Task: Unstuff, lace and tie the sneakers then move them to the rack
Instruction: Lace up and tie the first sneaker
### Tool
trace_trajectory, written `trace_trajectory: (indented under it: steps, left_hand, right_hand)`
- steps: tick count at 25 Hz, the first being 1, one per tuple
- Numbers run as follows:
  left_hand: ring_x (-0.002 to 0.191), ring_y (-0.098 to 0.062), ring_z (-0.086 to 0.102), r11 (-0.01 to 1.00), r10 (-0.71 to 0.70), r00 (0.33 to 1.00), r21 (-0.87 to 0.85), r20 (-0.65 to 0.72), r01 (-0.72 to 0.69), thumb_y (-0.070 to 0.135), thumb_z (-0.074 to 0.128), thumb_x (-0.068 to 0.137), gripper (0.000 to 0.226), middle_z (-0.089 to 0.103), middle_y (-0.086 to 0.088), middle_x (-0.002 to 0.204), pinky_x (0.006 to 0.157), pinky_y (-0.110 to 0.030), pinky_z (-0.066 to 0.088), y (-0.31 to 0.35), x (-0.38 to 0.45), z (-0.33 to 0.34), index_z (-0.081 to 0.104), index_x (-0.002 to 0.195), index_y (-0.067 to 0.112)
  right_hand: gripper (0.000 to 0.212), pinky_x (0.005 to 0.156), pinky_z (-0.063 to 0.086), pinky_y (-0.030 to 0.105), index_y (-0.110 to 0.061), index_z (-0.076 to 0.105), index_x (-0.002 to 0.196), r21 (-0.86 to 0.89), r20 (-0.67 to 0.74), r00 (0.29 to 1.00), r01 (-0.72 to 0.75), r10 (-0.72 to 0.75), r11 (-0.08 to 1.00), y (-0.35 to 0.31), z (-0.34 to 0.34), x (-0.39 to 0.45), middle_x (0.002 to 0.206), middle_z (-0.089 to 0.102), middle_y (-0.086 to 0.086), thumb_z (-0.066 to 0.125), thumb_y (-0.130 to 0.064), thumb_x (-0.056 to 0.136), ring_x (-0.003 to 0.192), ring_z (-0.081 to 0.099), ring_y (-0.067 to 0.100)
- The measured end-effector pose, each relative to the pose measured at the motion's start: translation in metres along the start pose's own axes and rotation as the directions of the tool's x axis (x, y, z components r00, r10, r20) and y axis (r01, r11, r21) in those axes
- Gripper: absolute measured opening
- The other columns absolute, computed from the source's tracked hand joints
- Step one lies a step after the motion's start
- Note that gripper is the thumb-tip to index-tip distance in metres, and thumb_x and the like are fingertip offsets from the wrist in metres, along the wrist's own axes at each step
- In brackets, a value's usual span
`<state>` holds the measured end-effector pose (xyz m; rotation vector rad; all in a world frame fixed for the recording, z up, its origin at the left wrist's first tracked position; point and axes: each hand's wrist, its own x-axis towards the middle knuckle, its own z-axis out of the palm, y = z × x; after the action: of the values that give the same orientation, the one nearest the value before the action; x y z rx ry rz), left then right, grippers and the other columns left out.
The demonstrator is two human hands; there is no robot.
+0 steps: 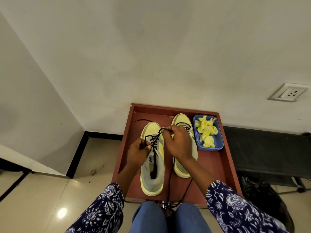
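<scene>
Two yellow and grey sneakers stand side by side on a red-brown tray (218, 165), toes away from me. The left sneaker (152, 175) carries a black lace (155, 140) crossed through its eyelets. My left hand (137, 153) pinches one strand of that lace at the sneaker's left side. My right hand (178, 143) pinches the other strand above the toe, and it covers much of the right sneaker (181, 120). A loose lace end (141, 120) lies on the tray beyond the left toe. More black lace (170, 182) trails between the shoes toward my knees.
A blue tub (220, 145) of crumpled yellow paper (207, 132) sits on the tray's far right. A black rack (269, 157) stands to the right by the wall, with a black bag (262, 192) below it. A wall socket (288, 92) is above. Tiled floor lies to the left.
</scene>
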<state>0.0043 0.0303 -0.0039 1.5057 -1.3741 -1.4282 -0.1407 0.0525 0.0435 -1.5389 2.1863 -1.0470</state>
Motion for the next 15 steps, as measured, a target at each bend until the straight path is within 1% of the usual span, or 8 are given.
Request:
trace_trajectory:
  steps: [3, 5, 6, 8, 9, 11, 13, 15]
  left_hand:
    - [0.083, -0.018, 0.061, 1.0, 0.002, 1.0, -0.024, 0.001, -0.002, 0.005, 0.06, 0.086, 0.018, 0.063, 0.0, 0.082, 0.083, -0.04, 0.051, -0.0015, 0.0005, -0.0004, 0.058, 0.079, 0.021]
    - [0.083, -0.019, 0.062, 0.999, 0.006, 1.0, -0.037, 0.007, -0.005, 0.004, 0.06, 0.086, 0.017, 0.064, -0.002, 0.083, 0.083, -0.041, 0.052, -0.0024, 0.0008, -0.0005, 0.059, 0.08, 0.019]
    - [0.083, -0.02, 0.062, 0.999, 0.005, 1.0, -0.047, 0.01, -0.004, 0.003, 0.059, 0.086, 0.016, 0.064, -0.003, 0.083, 0.083, -0.042, 0.052, -0.0027, 0.0009, -0.0007, 0.059, 0.081, 0.018]
    - [0.083, -0.02, 0.062, 0.998, 0.001, 1.0, -0.057, 0.011, 0.0, 0.002, 0.059, 0.086, 0.016, 0.064, -0.004, 0.083, 0.084, -0.042, 0.052, -0.0029, 0.0015, -0.0012, 0.059, 0.081, 0.017]
    - [0.084, -0.02, 0.062, 0.999, -0.001, 1.0, -0.054, 0.008, 0.002, 0.002, 0.059, 0.086, 0.016, 0.064, -0.004, 0.083, 0.084, -0.042, 0.052, -0.0029, 0.0018, -0.0014, 0.059, 0.081, 0.018]
    - [0.084, -0.019, 0.063, 0.999, -0.005, 1.0, -0.04, 0.004, 0.005, 0.002, 0.06, 0.085, 0.018, 0.065, -0.003, 0.083, 0.085, -0.042, 0.052, -0.0032, 0.0023, -0.0016, 0.059, 0.08, 0.019]
    - [0.085, -0.019, 0.063, 0.999, -0.006, 1.0, -0.04, 0.005, 0.006, 0.002, 0.06, 0.085, 0.018, 0.065, -0.003, 0.084, 0.086, -0.043, 0.052, -0.0044, 0.0031, -0.0017, 0.059, 0.079, 0.02]
    - [0.087, -0.021, 0.063, 0.999, -0.005, 1.0, -0.048, 0.004, 0.005, 0.002, 0.06, 0.085, 0.018, 0.066, -0.005, 0.086, 0.087, -0.044, 0.052, -0.0046, 0.0033, -0.0018, 0.06, 0.079, 0.019]
  right_hand:
    - [0.037, 0.055, 0.037, 0.03, -0.012, 0.063, 0.066, 0.034, 0.127, 0.992, -0.015, 0.011, 0.999, 0.0017, 0.0016, -0.0053, 0.062, 0.054, 0.005, 0.049, -0.041, 0.085, 0.06, 0.051, 0.019]
    - [0.035, 0.055, 0.034, 0.028, -0.023, 0.053, 0.054, 0.101, 0.259, 0.966, -0.051, 0.023, 0.994, 0.0038, 0.0019, -0.0079, 0.057, 0.046, -0.002, 0.057, -0.031, 0.088, 0.055, 0.045, 0.01]
    - [0.034, 0.055, 0.037, 0.028, -0.026, 0.05, 0.055, 0.129, 0.319, 0.946, -0.094, 0.048, 0.987, 0.0049, 0.0018, -0.0093, 0.055, 0.047, -0.004, 0.058, -0.029, 0.087, 0.053, 0.045, 0.009]
    - [0.012, 0.058, 0.048, 0.035, -0.032, 0.053, 0.075, 0.109, 0.376, 0.901, -0.275, 0.216, 0.955, 0.0057, 0.002, -0.0096, 0.06, 0.058, -0.002, 0.055, -0.037, 0.086, 0.053, 0.054, 0.015]
    - [0.012, 0.06, 0.052, 0.037, -0.033, 0.051, 0.093, 0.064, 0.364, 0.868, -0.385, 0.337, 0.921, 0.005, 0.0016, -0.0089, 0.068, 0.063, 0.001, 0.052, -0.041, 0.084, 0.057, 0.06, 0.02]
    - [0.049, 0.067, 0.052, 0.038, -0.027, 0.033, 0.127, -0.035, 0.289, 0.834, -0.482, 0.47, 0.876, 0.0035, 0.0009, -0.0075, 0.09, 0.066, 0.008, 0.049, -0.045, 0.083, 0.077, 0.065, 0.031]
    - [0.06, 0.068, 0.046, 0.033, -0.022, 0.024, 0.137, -0.092, 0.213, 0.9, -0.368, 0.379, 0.925, -0.0001, 0.001, -0.0065, 0.098, 0.065, 0.011, 0.051, -0.034, 0.085, 0.089, 0.063, 0.033]
    - [0.049, 0.072, 0.048, 0.033, -0.02, 0.038, 0.133, -0.097, 0.293, 0.946, -0.112, 0.136, 0.989, -0.0025, 0.0047, -0.005, 0.108, 0.061, 0.01, 0.051, -0.018, 0.085, 0.097, 0.061, 0.029]
